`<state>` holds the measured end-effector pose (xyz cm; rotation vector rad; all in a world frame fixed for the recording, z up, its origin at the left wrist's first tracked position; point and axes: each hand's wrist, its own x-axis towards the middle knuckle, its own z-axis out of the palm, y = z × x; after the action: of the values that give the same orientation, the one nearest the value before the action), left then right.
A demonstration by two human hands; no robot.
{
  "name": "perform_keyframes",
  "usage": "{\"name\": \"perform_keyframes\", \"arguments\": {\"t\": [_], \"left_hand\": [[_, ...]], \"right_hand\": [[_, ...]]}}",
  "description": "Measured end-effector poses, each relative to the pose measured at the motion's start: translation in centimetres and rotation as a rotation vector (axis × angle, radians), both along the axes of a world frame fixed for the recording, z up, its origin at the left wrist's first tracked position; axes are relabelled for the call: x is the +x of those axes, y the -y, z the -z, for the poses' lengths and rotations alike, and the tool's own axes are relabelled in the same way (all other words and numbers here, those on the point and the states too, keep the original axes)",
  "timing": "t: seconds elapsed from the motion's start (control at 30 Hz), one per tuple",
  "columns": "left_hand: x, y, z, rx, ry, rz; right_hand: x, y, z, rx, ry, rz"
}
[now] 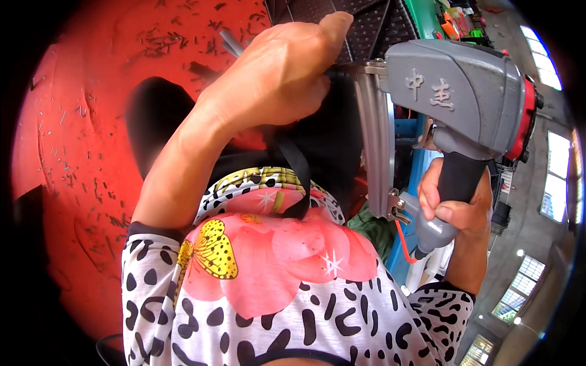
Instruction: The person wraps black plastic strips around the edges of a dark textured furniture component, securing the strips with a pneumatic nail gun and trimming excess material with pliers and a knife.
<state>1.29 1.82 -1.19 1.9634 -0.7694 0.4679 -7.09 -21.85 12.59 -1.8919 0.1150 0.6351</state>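
Note:
My right hand (459,201) grips the black handle of a grey pneumatic nail gun (452,104) with a red end cap. Its long metal magazine (377,143) runs between nose and handle, and a thin red hose comes off near the handle's base. The nose points left toward my left hand (287,73), close to the edge of a dark ribbed panel (317,21). The fingers of my left hand are curled, the thumb stretched along the top. Whatever they hold is hidden. My dark-clothed knee (155,116) shows below the left forearm.
Many small dark scraps are strewn over the red floor (67,165) on the left. A green-edged container (421,18) with colourful items stands beyond the panel. Blue framing (408,131) and a dark green cloth (373,235) lie behind the gun.

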Motion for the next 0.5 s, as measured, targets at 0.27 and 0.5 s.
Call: {"name": "perform_keyframes", "arguments": {"t": [0.27,0.5], "left_hand": [[-0.2,0.3,-0.2,-0.015,-0.045,-0.013],[-0.4,0.4,-1.3,0.055,-0.134,-0.003]], "right_hand": [[-0.3,-0.8,-1.1,-0.017,-0.039,0.021],[-0.2,-0.9,-2.4,-0.039,-0.096,0.072]]}}
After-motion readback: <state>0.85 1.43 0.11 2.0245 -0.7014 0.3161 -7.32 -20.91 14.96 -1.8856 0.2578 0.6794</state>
